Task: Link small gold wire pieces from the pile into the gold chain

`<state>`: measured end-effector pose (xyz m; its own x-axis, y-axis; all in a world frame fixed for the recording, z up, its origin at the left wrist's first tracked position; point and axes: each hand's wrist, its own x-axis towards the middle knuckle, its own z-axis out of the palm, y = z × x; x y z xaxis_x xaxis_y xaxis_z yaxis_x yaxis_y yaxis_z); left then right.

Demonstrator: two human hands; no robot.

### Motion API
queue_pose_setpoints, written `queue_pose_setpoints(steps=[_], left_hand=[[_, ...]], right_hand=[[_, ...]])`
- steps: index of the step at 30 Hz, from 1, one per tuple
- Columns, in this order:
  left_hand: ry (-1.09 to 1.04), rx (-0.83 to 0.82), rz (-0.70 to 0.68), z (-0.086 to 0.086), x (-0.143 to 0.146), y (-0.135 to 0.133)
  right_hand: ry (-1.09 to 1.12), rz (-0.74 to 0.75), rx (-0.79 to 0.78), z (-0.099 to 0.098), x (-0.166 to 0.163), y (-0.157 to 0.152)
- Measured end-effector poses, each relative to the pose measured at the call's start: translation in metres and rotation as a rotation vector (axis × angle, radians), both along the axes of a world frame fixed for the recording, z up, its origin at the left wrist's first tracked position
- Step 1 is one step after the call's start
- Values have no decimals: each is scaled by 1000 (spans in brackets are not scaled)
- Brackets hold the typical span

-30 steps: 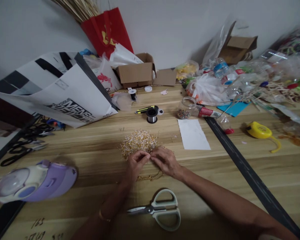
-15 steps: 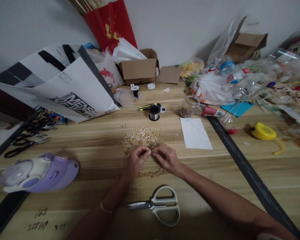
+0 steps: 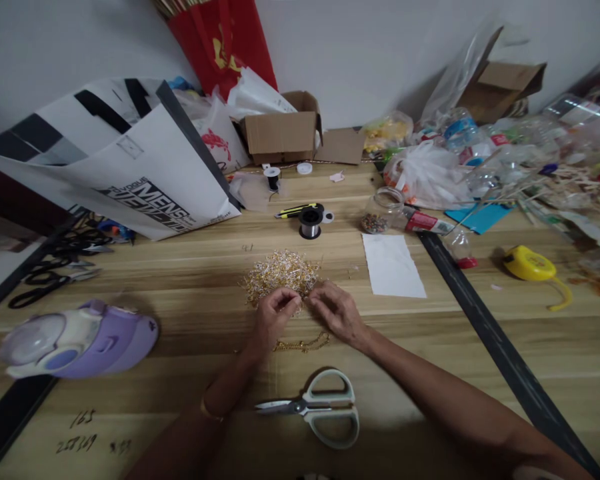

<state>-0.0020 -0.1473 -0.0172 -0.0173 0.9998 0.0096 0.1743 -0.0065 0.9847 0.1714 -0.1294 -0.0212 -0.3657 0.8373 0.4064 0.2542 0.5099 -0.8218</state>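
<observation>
At the near edge of a pile of small gold and clear beaded pieces (image 3: 280,272), my two hands face each other with the fingertips close together. My left hand (image 3: 276,313) is closed in a pinch of thumb and forefinger. My right hand (image 3: 337,312) pinches as well, just to its right. Whatever lies between the fingertips is too small to make out. Below the hands a gold chain (image 3: 300,345) rests on the wooden table. Nearer to me lie scissors (image 3: 307,407) with pale handles, their blades pointing left.
Beyond the pile stand a wire spool (image 3: 310,223), a yellow-black cutter (image 3: 296,211) and a glass jar of beads (image 3: 381,212). White paper (image 3: 394,265) and a tape measure (image 3: 529,263) lie right. A purple bottle (image 3: 85,340) and a large paper bag (image 3: 130,167) are left.
My right hand has shifted very slightly, and its fingers look a little more bent. The left hand keeps its pinch. The whole view has moved a little.
</observation>
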Motion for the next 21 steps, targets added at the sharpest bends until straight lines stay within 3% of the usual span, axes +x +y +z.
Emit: queue_pose_setpoints(steps=[9,16,21], left_hand=[[184,158,-43,6,-1,3],[507,397,-141,10,-2,7],[719,467,-290,16,3,5]], right_hand=[[312,-154,-331,-1,2,11],[432,-207,-370,-3,5,18],[429,-200,-381,-4,5,18]])
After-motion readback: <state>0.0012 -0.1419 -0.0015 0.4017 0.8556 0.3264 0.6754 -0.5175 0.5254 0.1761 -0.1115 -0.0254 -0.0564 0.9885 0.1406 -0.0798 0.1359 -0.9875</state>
